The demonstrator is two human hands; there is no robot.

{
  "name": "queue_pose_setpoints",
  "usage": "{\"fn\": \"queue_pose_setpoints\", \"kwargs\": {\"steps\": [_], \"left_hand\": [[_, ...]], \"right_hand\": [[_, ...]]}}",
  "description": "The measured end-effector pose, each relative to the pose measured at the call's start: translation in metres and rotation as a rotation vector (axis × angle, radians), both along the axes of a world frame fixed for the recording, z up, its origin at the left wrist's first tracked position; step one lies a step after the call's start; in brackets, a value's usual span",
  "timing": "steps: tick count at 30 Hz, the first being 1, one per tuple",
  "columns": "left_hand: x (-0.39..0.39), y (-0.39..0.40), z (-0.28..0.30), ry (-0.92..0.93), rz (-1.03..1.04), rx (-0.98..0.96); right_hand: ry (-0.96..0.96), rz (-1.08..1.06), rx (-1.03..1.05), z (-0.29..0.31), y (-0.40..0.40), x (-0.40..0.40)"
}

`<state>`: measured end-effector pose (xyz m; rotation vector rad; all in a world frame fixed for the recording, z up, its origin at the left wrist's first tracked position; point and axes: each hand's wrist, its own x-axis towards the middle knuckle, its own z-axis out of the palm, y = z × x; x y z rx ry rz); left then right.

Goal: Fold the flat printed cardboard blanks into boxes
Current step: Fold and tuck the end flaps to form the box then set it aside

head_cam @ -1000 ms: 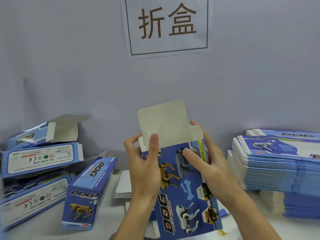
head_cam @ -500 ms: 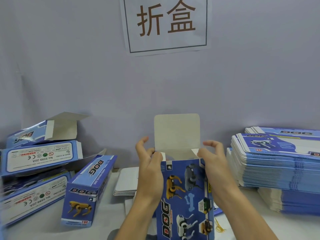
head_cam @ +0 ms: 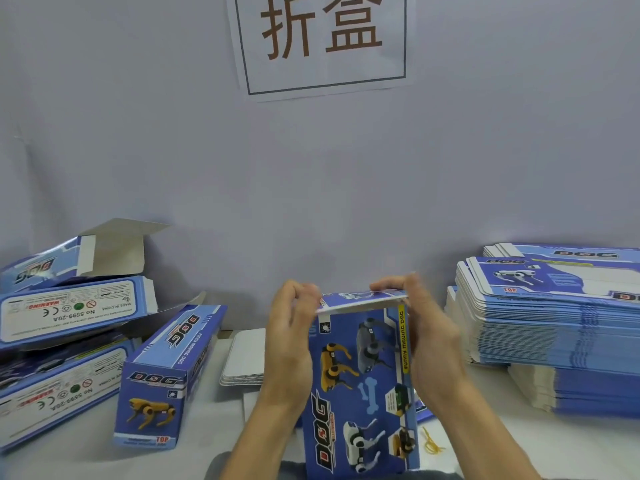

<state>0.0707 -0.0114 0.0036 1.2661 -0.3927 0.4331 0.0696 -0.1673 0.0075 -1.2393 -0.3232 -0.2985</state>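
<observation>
Upright at lower centre of the frame, the box [head_cam: 360,386] stands between both hands: left hand [head_cam: 289,344] and right hand [head_cam: 427,337] grip its sides, curled fingers pressing the top flap [head_cam: 360,301] down.

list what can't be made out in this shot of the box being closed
- Head view: whether the top flap is tucked in; the left hand and right hand cover its ends, both blurred.
- Box bottom end: cut off by the lower frame edge.
- Small print on the folded boxes at left: too small and upside down.
- Flat blanks: stack runs past the right edge.
</observation>
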Motion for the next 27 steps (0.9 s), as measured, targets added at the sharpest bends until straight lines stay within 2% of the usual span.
{"fn": "queue_pose_setpoints", "kwargs": {"steps": [2, 5, 17, 20, 27], "left_hand": [[0.001, 0.003, 0.000, -0.042, -0.002, 0.125], [0.002, 0.008, -0.004, -0.074, -0.020, 0.172], [0.003, -0.003, -0.003, -0.034, -0.023, 0.053], [0.006, -0.001, -0.007, -0.016, -0.007, 0.053], [0.007, 0.004, -0.012, -0.073, 0.007, 0.056]], "right_hand": [[-0.015, 0.022, -0.076, -0.001, -0.002, 0.002], [-0.002, 0.088, -0.072, -0.006, -0.009, 0.007], [0.007, 0.055, -0.101, 0.003, 0.007, -0.001], [0.043, 0.015, -0.201, 0.006, 0.008, 0.003], [0.029, 0.104, -0.163, -0.007, -0.006, 0.006]]}}
